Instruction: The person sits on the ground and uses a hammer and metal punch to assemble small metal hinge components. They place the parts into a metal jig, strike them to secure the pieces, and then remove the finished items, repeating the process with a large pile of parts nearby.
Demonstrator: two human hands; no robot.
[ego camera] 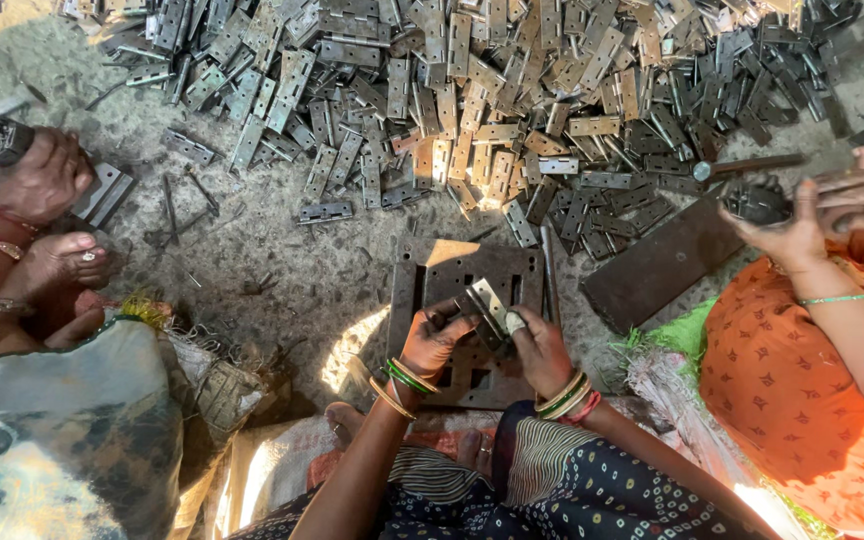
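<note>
Dusty ground (282, 250), heaped with metal hinges (512, 90).
Left hand (434, 338) and right hand (540, 345) pinch one hinge (487, 305) between fingertips, above a pierced steel plate (432, 270).

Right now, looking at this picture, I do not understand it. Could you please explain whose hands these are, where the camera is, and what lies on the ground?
There is no machine here. The one picture comes from a camera worn on a person's head, looking down at that person's own bare hands. The left hand and the right hand together hold a small metal hinge above a dark metal plate with holes, which lies on the rough ground. Behind it spreads a big pile of hinges. Two other people sit nearby: one at the left edge, whose hand grips a tool, and one in an orange garment at the right, holding a dark object.
</note>
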